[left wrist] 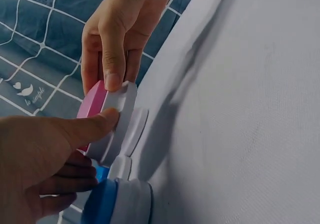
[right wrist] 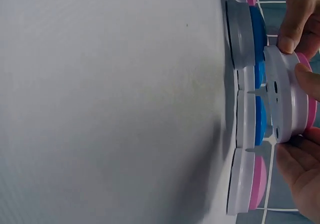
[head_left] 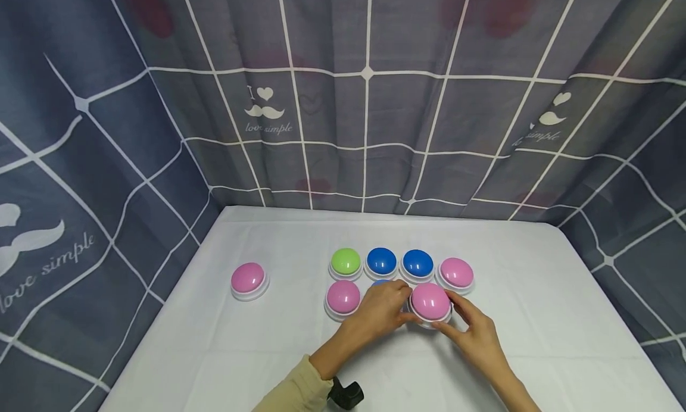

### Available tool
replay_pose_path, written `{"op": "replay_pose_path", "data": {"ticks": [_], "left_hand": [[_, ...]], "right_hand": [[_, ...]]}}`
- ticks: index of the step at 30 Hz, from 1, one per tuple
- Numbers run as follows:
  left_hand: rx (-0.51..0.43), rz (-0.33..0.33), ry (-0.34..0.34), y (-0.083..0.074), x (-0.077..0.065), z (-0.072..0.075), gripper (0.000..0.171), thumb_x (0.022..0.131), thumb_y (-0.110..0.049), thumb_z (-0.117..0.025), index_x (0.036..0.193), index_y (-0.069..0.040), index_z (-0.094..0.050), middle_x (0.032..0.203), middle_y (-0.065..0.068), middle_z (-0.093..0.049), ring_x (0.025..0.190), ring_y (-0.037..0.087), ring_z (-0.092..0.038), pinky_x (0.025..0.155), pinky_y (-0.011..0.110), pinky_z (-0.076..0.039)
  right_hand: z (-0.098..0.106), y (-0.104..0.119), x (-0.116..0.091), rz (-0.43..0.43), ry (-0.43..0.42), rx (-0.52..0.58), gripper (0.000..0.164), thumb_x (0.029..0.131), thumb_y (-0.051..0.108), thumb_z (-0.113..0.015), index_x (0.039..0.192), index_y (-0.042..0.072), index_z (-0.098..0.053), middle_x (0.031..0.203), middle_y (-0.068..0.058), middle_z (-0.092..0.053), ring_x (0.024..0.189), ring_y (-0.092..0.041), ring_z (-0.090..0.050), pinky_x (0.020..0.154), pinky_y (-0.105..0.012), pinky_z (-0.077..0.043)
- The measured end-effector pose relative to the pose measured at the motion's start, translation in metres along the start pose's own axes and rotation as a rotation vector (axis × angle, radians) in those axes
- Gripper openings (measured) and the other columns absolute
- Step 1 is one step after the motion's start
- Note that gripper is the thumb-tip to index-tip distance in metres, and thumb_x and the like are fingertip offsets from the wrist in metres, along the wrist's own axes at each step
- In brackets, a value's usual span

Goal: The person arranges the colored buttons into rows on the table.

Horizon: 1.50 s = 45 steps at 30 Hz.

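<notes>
Both hands hold one pink dome button (head_left: 430, 300) with a white base, raised above the white table. My left hand (head_left: 379, 309) grips its left side, and my right hand (head_left: 474, 331) pinches its right side with thumb and fingers. The left wrist view shows the left thumb pressed on the white base (left wrist: 116, 119), the right hand (left wrist: 117, 29) at the opposite rim. Seen from the right wrist, the button's underside (right wrist: 275, 92) has small holes and stands apart from the tabletop. A blue button (head_left: 380, 282) is mostly hidden by the left hand.
Behind the hands stand a green button (head_left: 345, 261), two blue buttons (head_left: 381, 261) and a pink button (head_left: 456, 272) in a row. Another pink button (head_left: 343, 297) sits left of the left hand. One more pink button (head_left: 248, 278) lies far left. Grey checked curtains (head_left: 332, 108) enclose the table (head_left: 214, 340).
</notes>
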<state>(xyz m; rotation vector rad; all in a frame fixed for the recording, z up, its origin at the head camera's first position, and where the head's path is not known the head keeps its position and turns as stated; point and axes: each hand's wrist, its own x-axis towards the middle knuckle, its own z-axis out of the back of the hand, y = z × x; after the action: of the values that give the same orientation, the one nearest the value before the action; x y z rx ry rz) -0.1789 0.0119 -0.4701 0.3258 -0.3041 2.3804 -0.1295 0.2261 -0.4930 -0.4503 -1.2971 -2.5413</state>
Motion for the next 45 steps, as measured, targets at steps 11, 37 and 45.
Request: {"op": "replay_pose_path", "data": {"ticks": [11,37,45], "left_hand": [[0.109,-0.036,0.062,0.004,0.005,-0.014,0.044,0.081,-0.052,-0.077,0.102,-0.014,-0.074,0.094,-0.004,-0.066,0.086,0.01,-0.061,0.072,0.022,-0.051],[0.183,-0.02,0.044,0.007,0.012,-0.022,0.047,0.074,-0.054,-0.081,0.099,-0.014,-0.075,0.09,-0.005,-0.064,0.086,0.013,-0.061,0.076,0.024,-0.05],[0.175,-0.013,0.033,0.004,0.009,-0.024,0.045,0.078,-0.053,-0.08,0.1,-0.014,-0.074,0.093,-0.003,-0.065,0.089,0.013,-0.061,0.082,0.024,-0.049]], "right_hand": [[-0.008,-0.015,0.005,-0.13,0.075,-0.049,0.068,0.071,0.017,-0.09,0.129,-0.002,-0.059,0.125,-0.021,-0.064,0.116,-0.038,-0.061,0.092,-0.001,-0.031],[-0.012,-0.018,0.018,-0.111,0.177,-0.141,0.066,0.077,0.019,-0.087,0.13,-0.004,-0.056,0.129,-0.026,-0.06,0.12,-0.044,-0.056,0.098,-0.056,-0.045],[-0.01,-0.016,0.018,-0.101,0.19,-0.196,0.067,0.078,0.015,-0.085,0.133,-0.006,-0.054,0.13,-0.028,-0.059,0.121,-0.045,-0.054,0.098,-0.059,-0.043]]}}
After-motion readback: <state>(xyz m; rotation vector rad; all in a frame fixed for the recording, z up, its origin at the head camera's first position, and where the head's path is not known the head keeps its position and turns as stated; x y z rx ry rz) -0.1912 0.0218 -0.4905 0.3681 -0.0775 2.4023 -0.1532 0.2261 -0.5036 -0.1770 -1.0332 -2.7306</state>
